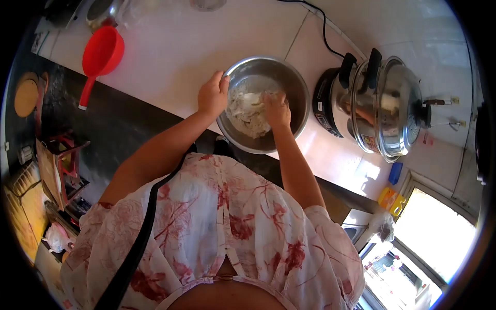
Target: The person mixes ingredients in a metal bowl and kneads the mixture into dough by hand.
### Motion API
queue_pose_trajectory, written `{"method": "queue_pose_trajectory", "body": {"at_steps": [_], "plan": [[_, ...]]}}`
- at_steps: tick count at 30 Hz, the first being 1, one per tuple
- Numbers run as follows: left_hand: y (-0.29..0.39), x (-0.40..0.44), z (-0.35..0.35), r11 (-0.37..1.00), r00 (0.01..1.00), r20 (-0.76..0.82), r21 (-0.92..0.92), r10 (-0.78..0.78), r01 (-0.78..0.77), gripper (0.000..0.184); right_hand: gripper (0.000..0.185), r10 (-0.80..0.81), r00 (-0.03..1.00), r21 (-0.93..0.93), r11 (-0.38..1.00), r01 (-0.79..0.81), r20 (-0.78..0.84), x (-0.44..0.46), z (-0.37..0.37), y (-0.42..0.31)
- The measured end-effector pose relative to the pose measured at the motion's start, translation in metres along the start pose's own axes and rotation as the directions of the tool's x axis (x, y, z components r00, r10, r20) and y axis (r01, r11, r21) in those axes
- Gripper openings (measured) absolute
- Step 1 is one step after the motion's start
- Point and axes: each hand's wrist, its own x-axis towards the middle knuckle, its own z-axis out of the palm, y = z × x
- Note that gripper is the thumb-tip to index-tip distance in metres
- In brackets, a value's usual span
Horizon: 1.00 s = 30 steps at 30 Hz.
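Observation:
A wide stainless steel mixing bowl (299, 82) stands on the counter in front of me. Lumpy, pale flour dough (247, 118) fills its left and lower part, with some loose flour around it. My left hand (213, 96) grips the bowl's left rim with closed fingers. Inside the bowl, my right hand (278, 109) is pressed into the right side of the dough. Its fingers are curled into the dough, and their tips are partly covered.
A steel pot (372, 111) with a glass lid stands on a black electric base to the right. At the upper left, a red ladle-shaped scoop (103, 51) overhangs the counter (170, 46) edge. A black cord (324, 31) runs along the back.

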Motion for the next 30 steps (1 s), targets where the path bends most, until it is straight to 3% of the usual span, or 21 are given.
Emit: {"method": "queue_pose_trajectory", "body": {"at_steps": [3,5,9,11,13,15,17,18,20,25,27,28,30], "plan": [[-0.001,0.001,0.000,1.000,1.000,-0.018,0.001,0.017,-0.017,0.032,0.057,0.080,0.991,0.158,0.985,-0.062,-0.105,-0.009,-0.038,-0.054],[-0.002,-0.001,0.000,0.999,0.999,-0.039,-0.002,0.038,-0.039,0.032,0.057,-0.081,0.984,0.250,0.961,0.119,-0.159,0.004,-0.035,-0.056],[-0.001,0.000,0.000,0.999,0.999,-0.044,-0.043,0.028,-0.030,0.030,0.040,0.025,0.989,0.091,0.996,-0.012,-0.146,0.007,-0.044,-0.032],[-0.003,-0.002,0.001,0.997,0.997,-0.067,-0.063,0.035,-0.039,0.029,0.036,0.145,0.960,-0.200,0.975,-0.097,0.238,-0.004,-0.055,-0.019],[-0.002,-0.002,0.002,0.997,0.997,-0.078,-0.076,0.006,-0.012,0.029,0.041,0.117,0.893,-0.271,0.963,0.005,0.434,-0.027,-0.053,-0.018],[-0.001,-0.003,0.002,0.997,0.997,-0.073,-0.077,0.002,-0.008,0.027,0.050,0.010,0.876,-0.196,0.976,0.097,0.481,-0.054,-0.043,-0.033],[-0.001,-0.003,0.002,0.997,0.998,-0.071,-0.074,0.000,-0.006,0.026,0.059,-0.138,0.916,-0.042,0.985,0.166,0.377,-0.068,-0.016,-0.045],[0.000,-0.004,0.002,0.998,0.998,-0.070,-0.065,-0.007,0.002,0.026,0.059,-0.134,0.916,-0.039,0.986,0.161,0.378,-0.069,-0.012,-0.058],[0.001,-0.002,0.002,0.998,0.998,-0.068,-0.056,-0.006,0.002,0.026,0.061,0.057,0.945,0.105,0.990,-0.096,0.323,-0.063,-0.014,-0.086],[-0.002,-0.001,0.004,0.997,0.992,-0.111,-0.055,0.052,-0.059,0.027,0.057,0.189,0.952,0.103,0.970,-0.219,0.243,-0.061,-0.002,-0.091],[-0.001,0.000,0.002,0.997,0.996,-0.080,-0.058,0.042,-0.047,0.027,0.048,-0.122,0.926,0.074,0.992,0.102,0.357,-0.049,0.016,-0.052],[0.000,0.001,0.000,0.998,0.998,-0.049,-0.055,0.026,-0.029,0.028,0.048,-0.123,0.928,0.069,0.992,0.106,0.352,-0.048,0.003,-0.047],[0.001,0.002,0.000,0.998,0.998,-0.050,-0.048,0.027,-0.030,0.028,0.042,-0.192,0.804,0.204,0.975,0.089,0.563,-0.049,-0.023,-0.041]]}}
